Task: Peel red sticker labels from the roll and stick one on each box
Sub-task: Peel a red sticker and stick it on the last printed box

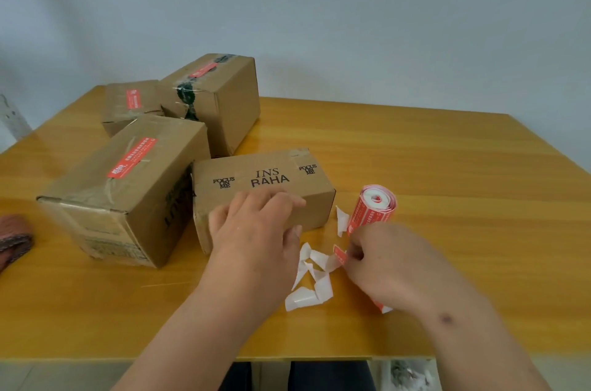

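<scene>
While left grip lies flat on fourth box, right grip pinches sticker.

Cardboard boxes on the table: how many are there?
4. A printed box under the left hand, a large box on its left, a small box and a taped box behind. None seems hidden.

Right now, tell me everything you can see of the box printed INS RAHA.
The INS RAHA box is a long, low brown cardboard carton lying flat on the yellow wooden table, closed, with black print on top: INS RAHA in the middle and FOCUS ON ME at each side. A strip of tape crosses its far right end. No red sticker shows on it. The left hand rests over its near top edge. Its left end meets the larger labelled box; whether they touch is unclear.
</scene>
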Tool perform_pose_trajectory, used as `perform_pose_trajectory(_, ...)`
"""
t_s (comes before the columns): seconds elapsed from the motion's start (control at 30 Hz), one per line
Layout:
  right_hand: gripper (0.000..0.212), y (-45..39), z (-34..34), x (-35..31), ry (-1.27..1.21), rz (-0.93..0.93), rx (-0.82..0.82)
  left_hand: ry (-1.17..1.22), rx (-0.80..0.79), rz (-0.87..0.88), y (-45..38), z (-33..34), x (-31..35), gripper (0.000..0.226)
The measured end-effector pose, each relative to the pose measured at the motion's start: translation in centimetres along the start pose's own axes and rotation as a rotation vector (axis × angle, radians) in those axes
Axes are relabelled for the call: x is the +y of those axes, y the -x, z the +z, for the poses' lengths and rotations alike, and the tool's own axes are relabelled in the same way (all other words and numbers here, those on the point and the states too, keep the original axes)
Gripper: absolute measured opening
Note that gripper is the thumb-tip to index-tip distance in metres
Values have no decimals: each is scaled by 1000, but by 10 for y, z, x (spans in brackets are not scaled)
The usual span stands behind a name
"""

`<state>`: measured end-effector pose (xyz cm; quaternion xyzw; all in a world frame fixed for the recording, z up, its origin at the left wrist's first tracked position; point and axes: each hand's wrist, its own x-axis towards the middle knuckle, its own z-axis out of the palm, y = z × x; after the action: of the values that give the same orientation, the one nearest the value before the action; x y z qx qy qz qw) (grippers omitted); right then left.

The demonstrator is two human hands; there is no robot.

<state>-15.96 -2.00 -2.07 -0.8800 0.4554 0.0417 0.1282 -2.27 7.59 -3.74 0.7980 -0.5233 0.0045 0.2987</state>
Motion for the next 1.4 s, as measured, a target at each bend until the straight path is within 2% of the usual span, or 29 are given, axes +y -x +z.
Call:
perform_pose_trajectory(0.2,17,7,-29,2,-188,-34,55,488,-193,-118,2,-2,8,34)
perform_pose_trajectory(0.3,18,11,-41,-1,-210,-83,128,550,-265,-93,0,-2,12,40)
perform_pose_trajectory(0.4,16,13,-45,-6,-267,-186,194,631,-244,-87,-4,-3,18,22)
perform_pose_trajectory(0.47,17,12,-44,-6,-466,-236,280,732,-186,-138,-5,-6,19,16)
perform_pose_trajectory(0.57,14,7,-43,1,-814,-187,380,955,-124,-250,-8,-11,17,10)
perform_pose_trajectory(0.63,5,3,-42,4,-924,-167,360,1105,-119,-336,-10,-14,13,9)
perform_pose_trajectory(0.7,10,2,-40,4,-961,-150,308,1206,-132,-394,-11,-14,8,7)
perform_pose_trajectory(0.77,17,1,-39,2,-1005,-153,276,1204,-166,-389,-11,-17,6,4)
perform_pose_trajectory(0.83,19,2,-40,1,-972,-182,255,1098,-211,-326,-10,-21,5,9)
perform_pose_trajectory(1.0,17,6,-50,-5,-682,-311,150,942,-211,-178,-9,-38,9,21)
perform_pose_trajectory(1.2,8,10,-51,-14,-621,-363,95,858,-193,-205,-10,-39,11,8)
perform_pose_trajectory(1.4,15,7,-49,-13,-526,-374,117,829,-238,-220,-9,-39,10,13)
